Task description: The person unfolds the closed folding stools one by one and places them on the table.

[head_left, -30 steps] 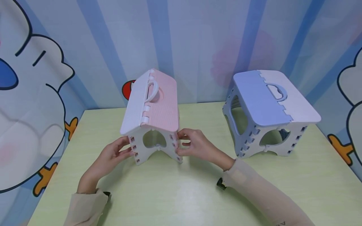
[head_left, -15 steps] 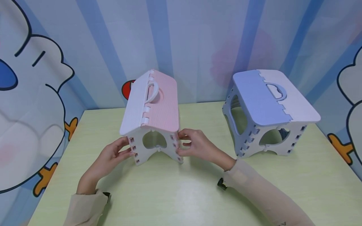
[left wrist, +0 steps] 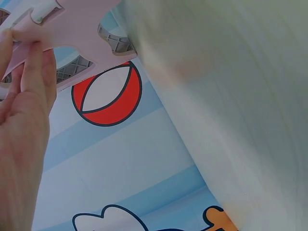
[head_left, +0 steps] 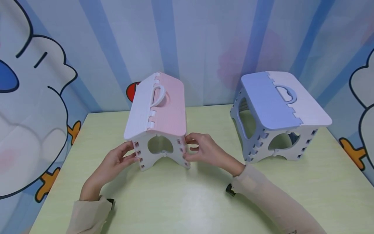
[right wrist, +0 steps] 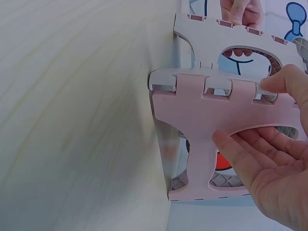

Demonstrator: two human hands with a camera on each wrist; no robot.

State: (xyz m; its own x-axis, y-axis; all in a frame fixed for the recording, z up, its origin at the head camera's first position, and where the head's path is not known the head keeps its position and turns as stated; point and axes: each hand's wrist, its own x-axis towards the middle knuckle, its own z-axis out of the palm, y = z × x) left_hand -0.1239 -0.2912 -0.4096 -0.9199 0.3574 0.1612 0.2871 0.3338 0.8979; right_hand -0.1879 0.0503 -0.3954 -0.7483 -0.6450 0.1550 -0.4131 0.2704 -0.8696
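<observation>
A pink-and-white folding step stool (head_left: 170, 104) stands partly unfolded on the table, its top peaked like a roof with a white carry handle (head_left: 158, 96) on the ridge. My left hand (head_left: 112, 162) grips its left leg panel; in the right wrist view those fingertips show inside the panel's opening. My right hand (head_left: 205, 149) holds the right leg panel (right wrist: 202, 113), with some fingers reaching into the opening and others on its edge. Between the hands, the white folding end panel (head_left: 146, 159) is bent at its middle joint.
A blue-and-white folding stool (head_left: 271, 113) stands unfolded with a flat top at the right. Behind the pale table (head_left: 181, 201) hangs a striped cartoon backdrop (head_left: 193, 52) that reaches the table's back edge.
My right hand and the stool's right side have shifted slightly to the right, so the legs stand a little farther apart. The left hand has stayed almost still.
</observation>
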